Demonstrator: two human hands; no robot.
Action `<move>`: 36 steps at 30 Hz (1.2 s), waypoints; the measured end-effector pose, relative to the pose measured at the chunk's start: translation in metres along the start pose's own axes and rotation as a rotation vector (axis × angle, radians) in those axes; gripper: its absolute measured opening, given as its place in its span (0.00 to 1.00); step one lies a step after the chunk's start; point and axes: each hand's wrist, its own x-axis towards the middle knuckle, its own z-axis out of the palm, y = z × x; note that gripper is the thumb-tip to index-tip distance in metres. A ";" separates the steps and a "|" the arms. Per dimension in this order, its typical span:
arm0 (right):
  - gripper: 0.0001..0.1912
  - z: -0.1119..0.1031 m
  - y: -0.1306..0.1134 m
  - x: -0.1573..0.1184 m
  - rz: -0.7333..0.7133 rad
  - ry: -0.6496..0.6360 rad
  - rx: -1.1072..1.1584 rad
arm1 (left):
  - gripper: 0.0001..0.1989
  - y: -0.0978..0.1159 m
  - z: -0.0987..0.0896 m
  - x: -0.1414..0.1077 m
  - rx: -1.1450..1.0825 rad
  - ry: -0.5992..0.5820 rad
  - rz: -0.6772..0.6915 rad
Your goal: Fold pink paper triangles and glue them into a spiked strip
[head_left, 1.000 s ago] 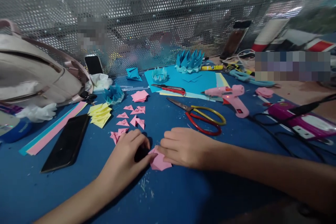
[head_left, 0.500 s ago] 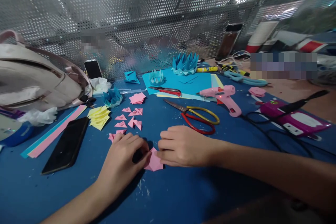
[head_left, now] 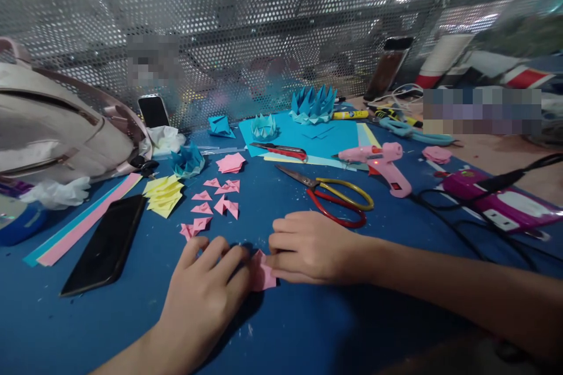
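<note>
A small piece of pink paper (head_left: 264,276) lies on the blue tabletop between my two hands. My left hand (head_left: 211,287) covers its left edge, the fingers bent and the thumb side against the paper. From the right, my right hand (head_left: 310,249) pinches the paper's upper right edge with curled fingers; the fingertips are partly hidden. Just beyond my left hand sit several folded pink paper pieces (head_left: 227,187), with a stack of pink paper (head_left: 230,163) behind them. A fan of yellow paper squares (head_left: 162,194) is to their left.
Scissors (head_left: 338,196) lie beyond my right hand, near a utility knife (head_left: 279,150) and a pink glue gun (head_left: 382,164). Black cables run to a purple power strip (head_left: 505,199) at right. A dark phone (head_left: 105,246) and paper strips (head_left: 88,220) lie left; blue paper crowns (head_left: 313,106) stand behind.
My left hand has shifted right, over more of the pink paper. My right hand stays at the paper's upper right. The view has moved slightly.
</note>
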 end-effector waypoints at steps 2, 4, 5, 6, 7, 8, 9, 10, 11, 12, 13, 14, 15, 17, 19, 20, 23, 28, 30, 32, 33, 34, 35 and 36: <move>0.13 0.001 0.000 -0.001 0.022 0.019 0.001 | 0.16 0.000 0.000 -0.001 -0.015 0.011 0.008; 0.11 0.002 0.000 -0.001 0.046 0.011 0.008 | 0.16 -0.002 0.000 -0.002 -0.058 0.017 0.008; 0.12 0.002 -0.001 -0.001 0.057 -0.009 0.015 | 0.16 -0.003 0.000 -0.003 -0.080 0.018 0.006; 0.12 0.001 -0.001 0.000 0.069 -0.033 0.022 | 0.16 -0.004 0.001 -0.003 -0.100 0.016 0.001; 0.12 0.001 -0.002 0.001 0.085 -0.054 0.029 | 0.16 -0.006 0.001 -0.004 -0.119 0.014 -0.005; 0.12 0.000 -0.003 0.001 0.109 -0.072 0.036 | 0.15 -0.007 0.001 -0.005 -0.139 0.011 -0.014; 0.12 -0.001 -0.003 0.002 0.139 -0.083 0.043 | 0.14 -0.008 0.001 -0.006 -0.158 0.008 -0.021; 0.12 -0.002 -0.004 0.004 0.165 -0.090 0.051 | 0.14 -0.009 0.001 -0.007 -0.180 0.009 -0.026; 0.11 -0.003 -0.004 0.005 0.182 -0.099 0.060 | 0.13 -0.010 0.000 -0.007 -0.205 0.004 -0.032; 0.11 -0.004 -0.004 0.006 0.186 -0.111 0.072 | 0.12 -0.011 0.000 -0.008 -0.230 0.001 -0.039; 0.10 -0.004 -0.004 0.007 0.177 -0.131 0.086 | 0.11 -0.012 -0.001 -0.009 -0.252 0.000 -0.043; 0.10 -0.005 -0.004 0.007 0.162 -0.150 0.098 | 0.10 -0.013 -0.001 -0.009 -0.271 -0.006 -0.050; 0.10 -0.005 -0.004 0.008 0.147 -0.166 0.109 | 0.09 -0.014 -0.001 -0.010 -0.288 -0.012 -0.057; 0.10 -0.004 -0.002 0.009 0.137 -0.178 0.126 | 0.08 -0.015 -0.001 -0.011 -0.322 -0.036 -0.065; 0.11 -0.002 0.001 0.009 0.141 -0.159 0.131 | 0.07 -0.015 0.001 -0.012 -0.347 -0.057 -0.064; 0.13 0.000 0.002 0.009 0.140 -0.140 0.127 | 0.07 -0.015 0.001 -0.013 -0.346 -0.054 -0.052; 0.16 0.004 0.005 0.007 0.126 -0.076 0.121 | 0.09 -0.014 0.003 -0.014 -0.309 -0.010 0.044; 0.15 0.004 0.006 0.004 0.120 -0.058 0.156 | 0.13 -0.012 -0.002 -0.015 -0.276 -0.007 0.140; 0.15 0.003 0.005 0.003 0.119 -0.062 0.157 | 0.13 -0.011 -0.004 -0.016 -0.271 -0.003 0.133; 0.14 0.003 0.004 0.003 0.116 -0.064 0.154 | 0.12 -0.011 -0.004 -0.016 -0.274 0.005 0.115; 0.14 0.003 0.003 0.004 0.114 -0.063 0.148 | 0.11 -0.011 -0.004 -0.015 -0.277 0.013 0.106; 0.13 0.003 0.002 0.004 0.112 -0.059 0.141 | 0.11 -0.010 -0.004 -0.015 -0.281 0.022 0.105; 0.13 0.003 0.001 0.004 0.111 -0.058 0.134 | 0.11 -0.010 -0.003 -0.015 -0.285 0.027 0.106; 0.13 0.003 0.000 0.005 0.109 -0.060 0.129 | 0.11 -0.010 -0.002 -0.015 -0.287 0.027 0.112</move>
